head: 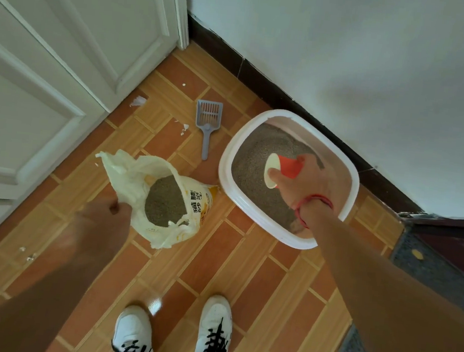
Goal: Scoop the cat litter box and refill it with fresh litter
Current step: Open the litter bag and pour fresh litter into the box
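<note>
Nearest me stand two white shoes [213, 331] on the tiled floor [216, 260]. Left of the litter box [227, 158], the left hand [106, 220], blurred, has its grip pinched on the torn rim of the open litter bag [122, 170], which sits just beside the box. Over the box the right hand [296, 179] grips an orange cup [290, 167] tipped sideways above the grey litter [256, 149]. Beyond the bag, left of the box, a blue scoop [208, 119] lies on the floor.
</note>
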